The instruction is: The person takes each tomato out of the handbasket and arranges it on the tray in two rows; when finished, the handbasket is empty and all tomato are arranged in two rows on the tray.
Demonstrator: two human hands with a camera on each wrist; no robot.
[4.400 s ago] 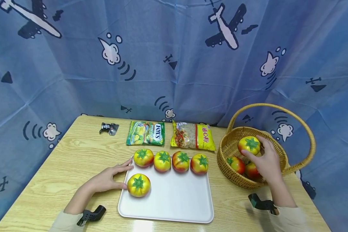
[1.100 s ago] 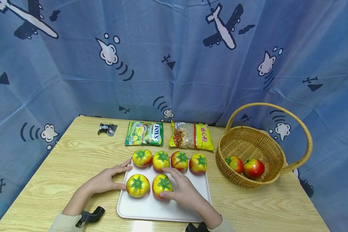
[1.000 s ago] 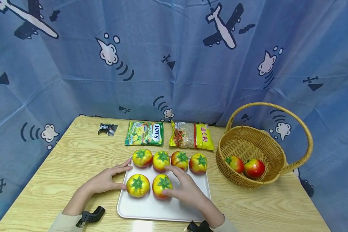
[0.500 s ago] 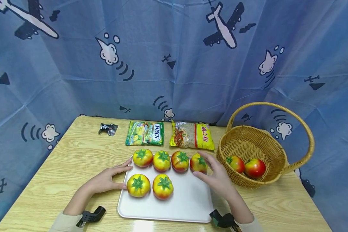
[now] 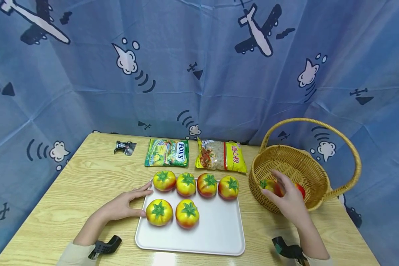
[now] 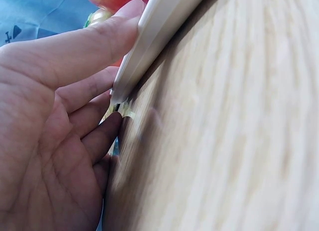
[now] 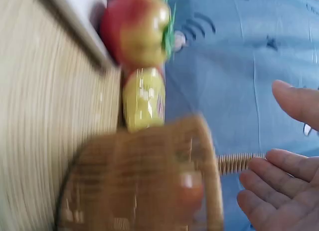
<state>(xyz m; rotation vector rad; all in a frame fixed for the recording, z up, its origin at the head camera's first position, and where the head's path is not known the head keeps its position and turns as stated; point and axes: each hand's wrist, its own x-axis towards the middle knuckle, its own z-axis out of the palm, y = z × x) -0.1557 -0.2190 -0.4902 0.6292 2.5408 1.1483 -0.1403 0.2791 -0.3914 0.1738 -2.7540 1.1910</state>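
Several yellow-and-red toy tomatoes with green star-shaped leaves stand on a white tray (image 5: 216, 236): a back row, and two in front, a left one (image 5: 159, 212) and a right one (image 5: 187, 213). My left hand (image 5: 124, 205) rests at the tray's left edge, its thumb and fingertips touching the rim, as the left wrist view also shows. My right hand (image 5: 290, 199) hovers over the wicker basket (image 5: 264, 199), fingers spread and holding nothing. Below it lie a toy tomato (image 5: 270, 186) and a red one (image 5: 300, 190), the latter mostly hidden by the hand.
Behind the tray lie a green candy bag (image 5: 167, 153), a yellow pasta bag (image 5: 221, 156) and a small black packet (image 5: 124, 147). The basket's tall handle (image 5: 349, 147) arches up at the right. A blue curtain (image 5: 199, 74) hangs behind the wooden table (image 5: 70, 188).
My right hand carried a toy tomato from the basket to the tray's front row, let go of it, then moved back right over the basket. My left hand stayed at the tray.
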